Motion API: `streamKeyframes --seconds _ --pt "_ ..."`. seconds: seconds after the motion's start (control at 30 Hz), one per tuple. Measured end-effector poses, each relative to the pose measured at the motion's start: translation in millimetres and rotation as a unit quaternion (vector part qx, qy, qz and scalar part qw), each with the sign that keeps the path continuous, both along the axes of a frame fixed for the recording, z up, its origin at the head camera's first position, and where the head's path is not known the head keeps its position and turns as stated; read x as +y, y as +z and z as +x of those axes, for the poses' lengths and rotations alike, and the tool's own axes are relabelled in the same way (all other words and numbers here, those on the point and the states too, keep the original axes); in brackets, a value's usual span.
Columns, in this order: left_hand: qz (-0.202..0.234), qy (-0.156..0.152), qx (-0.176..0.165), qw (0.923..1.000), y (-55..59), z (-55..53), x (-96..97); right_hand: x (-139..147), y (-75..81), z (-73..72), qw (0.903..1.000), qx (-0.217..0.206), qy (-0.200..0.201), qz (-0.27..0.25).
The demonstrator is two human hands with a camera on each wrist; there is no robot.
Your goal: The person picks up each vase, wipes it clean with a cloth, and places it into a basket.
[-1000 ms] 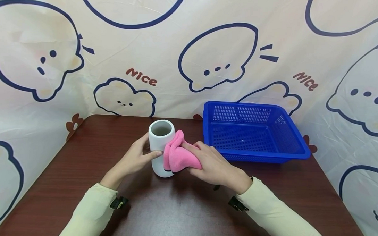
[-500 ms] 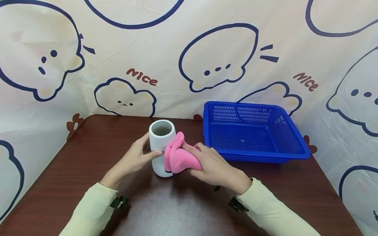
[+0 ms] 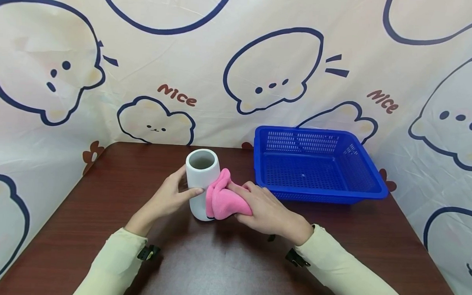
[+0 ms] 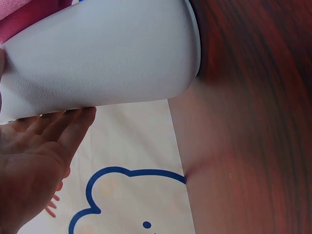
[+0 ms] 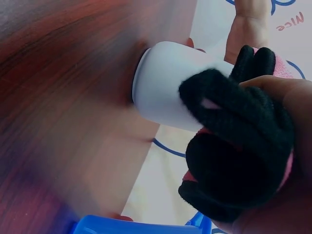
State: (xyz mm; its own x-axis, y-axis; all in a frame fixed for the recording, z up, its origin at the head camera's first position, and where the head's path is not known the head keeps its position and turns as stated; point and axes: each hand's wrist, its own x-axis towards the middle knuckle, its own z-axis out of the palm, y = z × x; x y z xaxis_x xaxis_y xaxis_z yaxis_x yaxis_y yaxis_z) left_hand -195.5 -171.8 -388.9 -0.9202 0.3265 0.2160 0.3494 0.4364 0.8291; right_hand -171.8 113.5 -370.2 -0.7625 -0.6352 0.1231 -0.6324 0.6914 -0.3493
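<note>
A white vase (image 3: pixel 200 177) with a round open mouth stands upright on the brown table. My left hand (image 3: pixel 171 196) holds its left side, thumb across the front and fingers around the back; the left wrist view shows those fingers against the smooth wall (image 4: pixel 112 58). In my right hand (image 3: pixel 268 209) is a bunched cloth (image 3: pixel 228 201), pink on one side. The right wrist view shows the dark underside of the cloth (image 5: pixel 239 141) in folds. The cloth touches the vase's right side and hides part of it.
A blue perforated plastic basket (image 3: pixel 320 194) sits at the back right of the table (image 3: pixel 224 273), with nothing seen inside. Behind the table hangs a pale curtain (image 3: pixel 207 68) with cartoon drawings. Both wrists carry a dark strap.
My right hand and the pink cloth have slid slightly down along the vase's right side. My left hand and the vase have stayed in place.
</note>
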Motion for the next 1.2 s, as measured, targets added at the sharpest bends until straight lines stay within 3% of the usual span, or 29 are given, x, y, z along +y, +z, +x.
streamKeyframes --seconds 0.4,1.2 --pt "0.004 0.001 0.002 1.0 -2.0 -0.5 0.1 1.5 -9.0 0.6 0.9995 0.024 0.016 0.009" --pt "0.002 0.004 -0.006 1.0 -0.6 0.2 -0.7 4.5 -27.2 2.1 0.9991 -0.021 0.013 0.035"
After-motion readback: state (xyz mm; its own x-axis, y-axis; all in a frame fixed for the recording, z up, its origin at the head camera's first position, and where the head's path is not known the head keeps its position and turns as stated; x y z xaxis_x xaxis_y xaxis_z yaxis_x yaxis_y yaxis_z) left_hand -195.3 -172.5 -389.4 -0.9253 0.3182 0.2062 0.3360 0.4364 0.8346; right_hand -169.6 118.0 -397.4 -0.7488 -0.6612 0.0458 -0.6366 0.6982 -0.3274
